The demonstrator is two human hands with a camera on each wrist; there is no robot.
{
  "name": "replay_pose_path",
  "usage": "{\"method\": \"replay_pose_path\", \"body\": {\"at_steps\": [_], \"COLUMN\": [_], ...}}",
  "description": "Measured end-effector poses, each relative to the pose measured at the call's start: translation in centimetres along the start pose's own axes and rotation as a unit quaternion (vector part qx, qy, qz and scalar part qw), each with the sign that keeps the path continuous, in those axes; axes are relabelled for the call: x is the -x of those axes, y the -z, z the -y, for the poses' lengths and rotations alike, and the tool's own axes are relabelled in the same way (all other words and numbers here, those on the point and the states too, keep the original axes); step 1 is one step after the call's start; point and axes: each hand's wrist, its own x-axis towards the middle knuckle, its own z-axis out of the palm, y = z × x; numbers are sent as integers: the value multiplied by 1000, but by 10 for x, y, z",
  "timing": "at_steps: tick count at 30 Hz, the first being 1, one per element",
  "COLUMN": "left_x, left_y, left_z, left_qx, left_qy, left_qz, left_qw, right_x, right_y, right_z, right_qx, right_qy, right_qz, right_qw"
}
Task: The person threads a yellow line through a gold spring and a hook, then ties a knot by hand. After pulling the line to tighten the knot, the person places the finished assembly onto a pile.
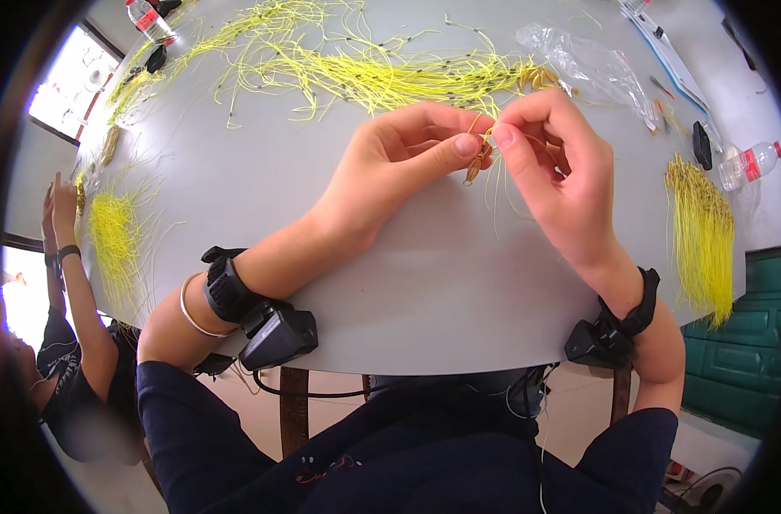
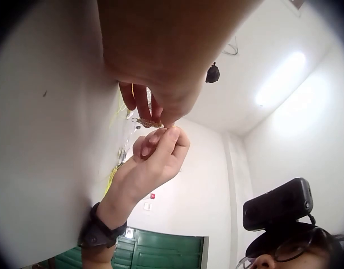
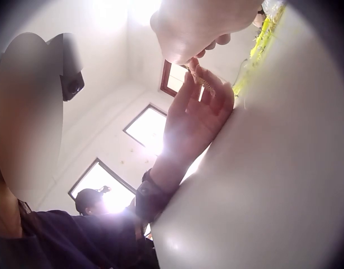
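Note:
Over the table, my left hand (image 1: 390, 163) pinches a small gold wire coil (image 1: 472, 173) between thumb and fingers; a ring shows at its lower end. The coil (image 2: 147, 122) also shows in the left wrist view. Thumb and forefinger of my right hand (image 1: 570, 171) pinch a thin yellow cord (image 1: 490, 134) right beside the coil. The two sets of fingertips are close together and partly hide the cord. Thin yellow strands hang below the hands.
A long tangle of yellow cords (image 1: 382, 77) lies beyond my hands, with a clear plastic bag (image 1: 592, 73) beside it. Yellow bundles (image 1: 703, 240) lie right and left (image 1: 114, 227). A bottle (image 1: 750, 164) stands right. Another person (image 1: 86, 343) sits at left.

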Motion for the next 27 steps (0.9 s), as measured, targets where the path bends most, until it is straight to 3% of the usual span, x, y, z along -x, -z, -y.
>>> {"method": "replay_pose_path", "body": {"at_steps": [5, 14, 16, 17, 19, 22, 27], "left_x": [2, 4, 5, 5, 4, 3, 3], "left_y": [0, -2, -2, 0, 2, 3, 2], "left_z": [-5, -10, -10, -9, -7, -5, -7], "left_qx": [-30, -52, -65, -45, -23, 20, 0], "left_qy": [12, 25, 28, 20, 13, 3, 2], "left_qz": [3, 37, 33, 37, 41, 44, 59], "left_qw": [999, 998, 997, 998, 999, 999, 998], "right_x": [0, -1, -3, -5, -8, -7, -4], "right_y": [1, 2, 5, 10, 22, 11, 6], "right_z": [-1, -4, -6, -6, -6, -10, -13], "right_qx": [31, 39, -150, -150, -303, -204, -197], "right_qy": [-14, 54, -52, -52, -218, -197, -169], "right_qz": [0, -21, -35, -35, 36, 84, 147], "right_qw": [999, 998, 987, 987, 927, 955, 955]}}
